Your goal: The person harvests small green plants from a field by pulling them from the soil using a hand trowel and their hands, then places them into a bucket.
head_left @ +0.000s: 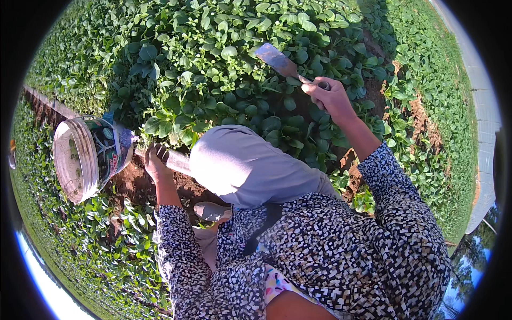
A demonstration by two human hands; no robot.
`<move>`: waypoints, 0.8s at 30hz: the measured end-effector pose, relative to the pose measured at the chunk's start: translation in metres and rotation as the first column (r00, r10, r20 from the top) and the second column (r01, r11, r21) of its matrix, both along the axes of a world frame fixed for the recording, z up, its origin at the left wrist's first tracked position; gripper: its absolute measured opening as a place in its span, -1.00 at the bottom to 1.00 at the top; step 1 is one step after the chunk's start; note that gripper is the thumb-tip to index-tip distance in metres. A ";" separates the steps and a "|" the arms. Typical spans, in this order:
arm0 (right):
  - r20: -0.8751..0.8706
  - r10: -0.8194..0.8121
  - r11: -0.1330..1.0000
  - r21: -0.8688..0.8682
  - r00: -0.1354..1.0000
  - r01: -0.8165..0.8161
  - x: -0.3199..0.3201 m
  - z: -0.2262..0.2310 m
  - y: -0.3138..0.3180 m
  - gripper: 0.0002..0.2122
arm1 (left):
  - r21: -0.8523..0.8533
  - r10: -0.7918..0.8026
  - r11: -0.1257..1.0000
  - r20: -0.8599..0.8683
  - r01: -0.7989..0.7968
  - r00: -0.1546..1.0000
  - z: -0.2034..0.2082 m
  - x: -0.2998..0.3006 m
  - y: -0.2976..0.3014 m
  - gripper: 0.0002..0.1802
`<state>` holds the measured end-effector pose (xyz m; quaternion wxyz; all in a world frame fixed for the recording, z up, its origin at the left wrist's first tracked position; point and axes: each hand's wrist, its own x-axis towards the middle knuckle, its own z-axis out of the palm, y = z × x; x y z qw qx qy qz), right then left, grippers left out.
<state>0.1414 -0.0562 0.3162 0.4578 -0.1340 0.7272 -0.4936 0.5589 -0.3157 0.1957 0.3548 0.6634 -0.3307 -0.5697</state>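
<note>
My right hand (329,100) is raised over the leafy green plants (229,69), its fingers wrapped round the handle of a flat-bladed hand trowel (276,60). The trowel's broad metal blade points up and to the left, above the leaves. Lower left, my left hand (158,164) is at a pale strip (178,162) beside my knee, its shaded fingers bent and close together. Whatever they may hold is hidden. Just left of that hand lies a plastic bucket (79,159) tipped on its side, its mouth turned left and a few green bits inside.
My bent knee (240,160) juts out between both hands. Bare brown soil (133,184) shows under the bucket and in a gap (421,117) at the right. More leafy rows spread to both sides. A pale sheeted strip (484,117) borders the field at far right.
</note>
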 end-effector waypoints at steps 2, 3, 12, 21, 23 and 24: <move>-0.329 0.084 0.996 0.023 0.941 -0.081 -0.002 -0.034 0.054 -0.75 | 0.016 -0.155 0.987 -0.093 0.157 0.983 -0.019 -0.037 0.016 -0.74; -0.258 0.040 0.999 0.040 0.965 -0.031 0.025 -0.041 0.070 -0.73 | 0.014 -0.278 0.960 -0.114 0.281 0.954 -0.014 -0.041 0.012 -0.74; -0.260 0.416 0.902 0.237 0.871 -0.360 0.081 -0.059 0.082 -0.76 | 0.095 -0.975 0.219 0.067 0.971 0.213 -0.017 -0.181 0.013 -0.67; -0.495 0.455 0.881 0.374 0.741 -0.291 0.077 -0.091 0.028 -0.80 | 0.453 -0.566 -0.346 0.597 0.822 -0.568 -0.058 -0.119 0.067 -0.49; -0.494 0.417 0.897 0.357 0.763 -0.260 0.081 -0.102 0.025 -0.79 | 0.351 -0.547 -0.295 0.700 0.889 -0.459 -0.065 -0.107 0.078 -0.51; -0.492 0.397 0.905 0.352 0.775 -0.240 0.084 -0.104 0.025 -0.78 | 0.227 -0.640 -0.164 0.716 0.960 -0.279 -0.057 -0.110 0.082 -0.53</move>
